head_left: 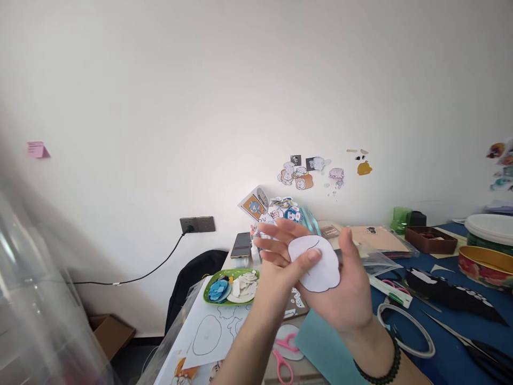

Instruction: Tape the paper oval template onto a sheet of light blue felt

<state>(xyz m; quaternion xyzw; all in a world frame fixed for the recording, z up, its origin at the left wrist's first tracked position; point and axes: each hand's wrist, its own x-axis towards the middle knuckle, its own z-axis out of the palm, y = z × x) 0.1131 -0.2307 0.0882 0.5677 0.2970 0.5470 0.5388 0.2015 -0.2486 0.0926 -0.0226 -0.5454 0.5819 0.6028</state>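
A white rounded paper cutout [323, 275] with a dark outline and a short curved line is held up in front of me. My right hand [340, 299], palm up with a dark beaded bracelet at the wrist, lies behind the cutout, its thumb standing apart. My left hand [286, 275] crosses from the lower left with its thumb pressed on the cutout's face. Outstretched fingers overlap behind the cutout's left edge, and some are hidden. Below the hands are pink scissors [284, 366] and a light blue sheet [320, 339].
A green tray [206, 294] holds blue and white scraps beside a sheet with drawn outlines [207, 335]. On the blue surface at right lie a tape ring [428, 342], black-handled scissors [487, 350], a brown box [430, 240] and a flowered tin [484, 272]. Paper figures [303, 182] are on the wall.
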